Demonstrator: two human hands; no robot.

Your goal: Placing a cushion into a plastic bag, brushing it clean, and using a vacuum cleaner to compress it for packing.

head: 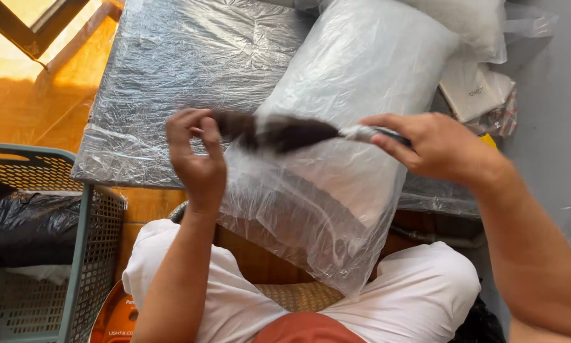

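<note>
The left hand (pixel 196 155) was raised, wrist upright, with its fingers curled and pinched shut on the loose end of a dark hair bundle (pixel 276 132). The right hand (pixel 434 145) came in from the right on an extended forearm, palm down, its fingers closed on the bundle's pale bound end. The bundle was stretched nearly level between the two hands, slightly blurred, held in the air above a clear plastic bag (pixel 336 159).

The bag lay lengthwise from the table (pixel 171 76) down over its near edge to the person's lap, between the knees in white shorts. The table was wrapped in crinkled film; its left edge ran beside an orange floor, and its near edge stood just behind the left hand.

A grey mesh crate (pixel 76 254) stood at the left, near the left knee, with a black bag inside. Flat packets (pixel 479 92) lay at the table's right end, behind the right hand. Open film-covered surface lay left of the bag.
</note>
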